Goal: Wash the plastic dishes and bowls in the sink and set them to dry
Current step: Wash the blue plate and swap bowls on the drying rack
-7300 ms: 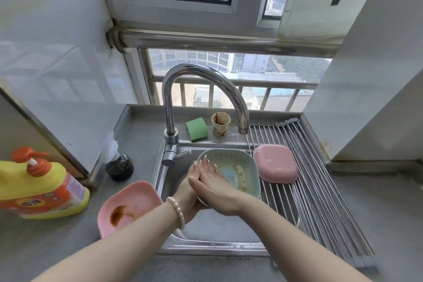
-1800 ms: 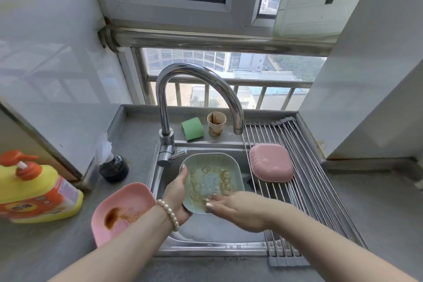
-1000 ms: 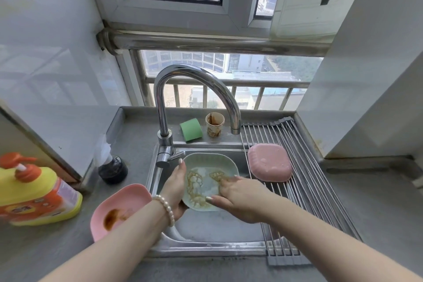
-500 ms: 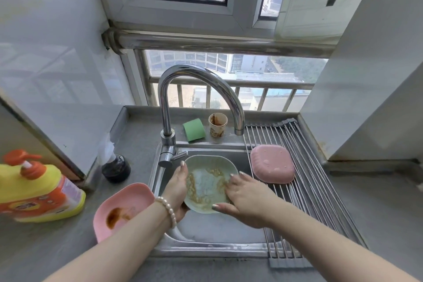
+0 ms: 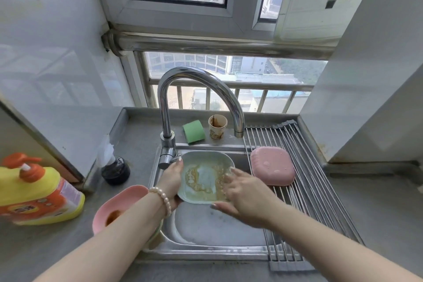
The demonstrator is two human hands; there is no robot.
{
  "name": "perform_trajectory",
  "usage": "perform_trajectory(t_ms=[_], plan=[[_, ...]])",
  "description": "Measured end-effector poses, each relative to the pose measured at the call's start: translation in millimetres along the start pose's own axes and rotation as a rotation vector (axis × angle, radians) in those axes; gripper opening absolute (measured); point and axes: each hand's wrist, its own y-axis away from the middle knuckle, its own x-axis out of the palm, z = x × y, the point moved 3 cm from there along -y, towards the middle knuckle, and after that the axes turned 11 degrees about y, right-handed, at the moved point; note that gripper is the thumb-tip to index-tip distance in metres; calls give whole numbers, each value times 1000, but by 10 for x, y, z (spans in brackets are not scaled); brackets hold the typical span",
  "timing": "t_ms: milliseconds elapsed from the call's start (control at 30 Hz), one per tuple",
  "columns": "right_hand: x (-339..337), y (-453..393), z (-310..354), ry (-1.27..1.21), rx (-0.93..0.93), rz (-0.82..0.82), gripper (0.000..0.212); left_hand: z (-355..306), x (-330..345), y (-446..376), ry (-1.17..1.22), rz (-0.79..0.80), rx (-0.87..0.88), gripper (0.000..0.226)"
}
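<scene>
A pale green plastic bowl, smeared inside with brown residue and foam, is tilted toward me over the sink. My left hand grips its left rim from behind. My right hand has straight fingers rubbing the bowl's inner right side. A pink bowl lies upside down on the roll-up drying rack. Another pink bowl with a brown stain sits on the counter left of the sink, partly hidden by my left forearm.
The curved faucet arches over the sink. Behind it stand a green sponge and a stained paper cup. A yellow detergent bottle and a small dark jar sit on the left counter.
My right hand has kept rubbing around inside the green bowl, shifting toward its right side. My left hand has kept its hold on the rim.
</scene>
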Motion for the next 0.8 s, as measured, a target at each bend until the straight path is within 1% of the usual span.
perform_trajectory(t_ms=[67,133,167,233,300,333,367,400,433,467,500,533,600,633,733,800], plan=[[37,25,235,-148,124,-85,93,15,36,-3,20,-50,63,37],[67,20,430,-311,244,-195,74,63,84,25,36,-86,95,38],[88,-1,516,-361,265,-242,60,96,93,18,33,-102,107,37],[133,-41,625,-349,238,-321,37,135,111,40,14,-129,122,38],[191,-46,560,-285,195,-346,30,123,91,37,50,-135,117,37],[242,-21,466,-225,173,-356,32,107,60,22,26,-139,119,38],[265,14,344,-160,160,-345,40,102,16,1,1,-136,116,39],[268,40,237,-107,161,-268,51,99,-29,-29,-30,-133,127,39],[243,42,167,-47,179,-150,67,94,-42,-9,-39,-136,119,38],[207,25,133,26,196,-23,90,112,-31,7,-32,-113,105,37],[175,-7,119,78,203,60,112,138,-9,35,-14,-80,77,37],[151,-44,105,100,218,131,124,177,16,55,7,-49,47,39],[149,-164,80,58,267,255,127,251,67,70,101,10,3,42],[164,-229,62,-1,273,271,127,265,90,91,134,35,-13,45],[199,-387,131,-231,187,281,127,391,155,56,217,98,-112,56],[170,-451,271,-299,118,260,118,420,182,46,263,101,-133,55]])
